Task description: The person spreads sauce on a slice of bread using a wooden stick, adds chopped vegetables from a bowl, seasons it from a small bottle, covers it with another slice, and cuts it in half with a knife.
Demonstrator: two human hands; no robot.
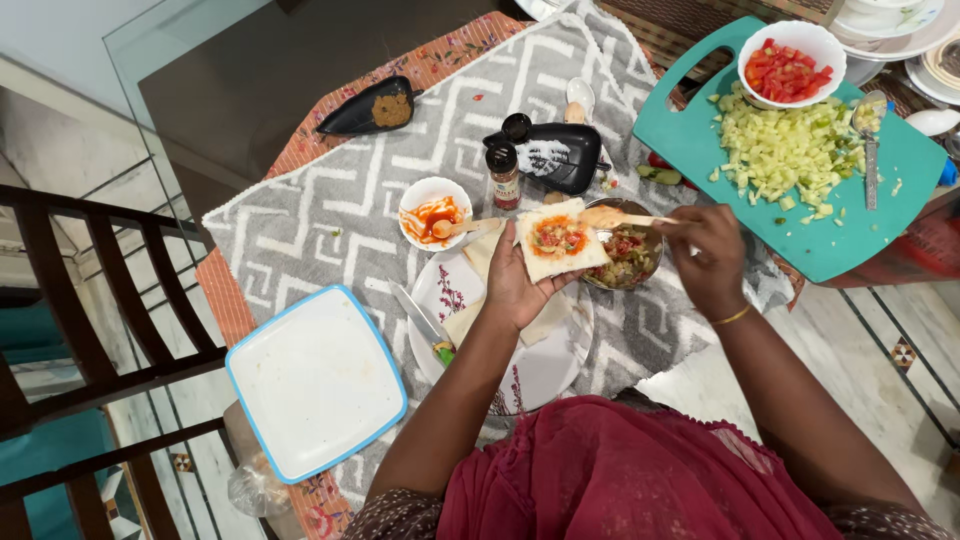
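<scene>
My left hand [517, 285] lies palm up and holds a white bread slice [558, 240] spread with red sauce and a chopped vegetable mix. My right hand [708, 258] grips a wooden spoon [622, 217] whose bowl hovers by the slice's right edge, above a steel bowl [628, 257] of mixed filling. Under my left hand a white floral plate [545, 365] carries more bread slices and a knife [422, 318].
A small white bowl [434, 212] of red sauce, a spice bottle [504, 174] and two black dishes [372, 108] sit on the grey patterned cloth. A teal cutting board [900, 160] holds chopped cucumber and a bowl of tomato [789, 64]. A blue-rimmed square plate [315, 380] lies left.
</scene>
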